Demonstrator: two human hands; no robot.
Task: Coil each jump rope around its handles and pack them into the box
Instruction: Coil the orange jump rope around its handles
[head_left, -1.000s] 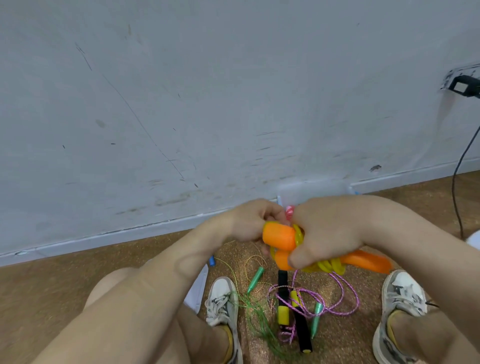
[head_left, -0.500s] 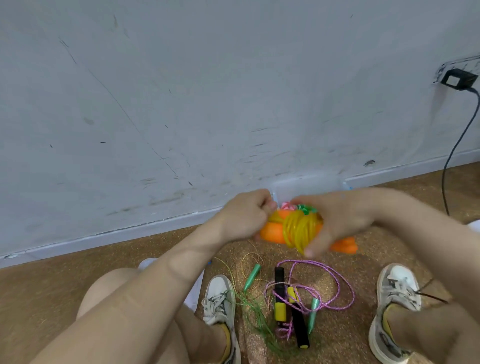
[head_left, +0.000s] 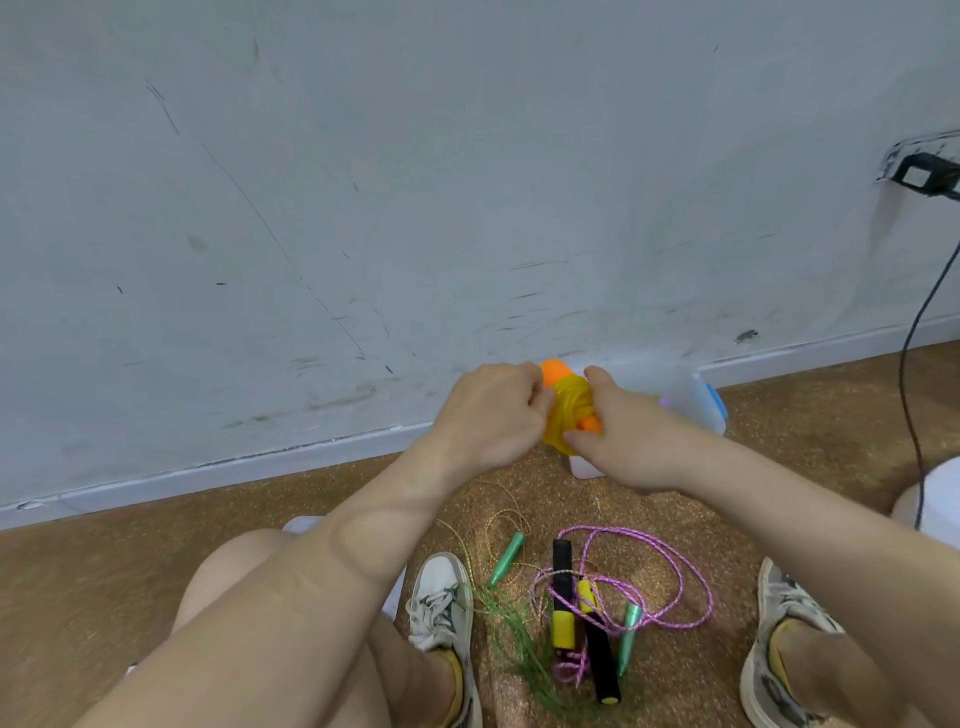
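Observation:
An orange-handled jump rope with its yellow cord wound round the handles sits between both hands, held out over the translucent plastic box by the wall. My left hand grips its left side with curled fingers. My right hand grips the right side, thumb on top. On the floor between my shoes lie a pink rope with black-and-yellow handles and a thin green rope with green handles, both loose and tangled.
A white wall and baseboard stand just behind the box. A black cable hangs from a wall plug at the right. My white sneakers flank the loose ropes on the brown cork floor.
Both hands have moved the coiled orange rope up and away from me, towards the box at the wall. The rope has turned so one handle end points up.

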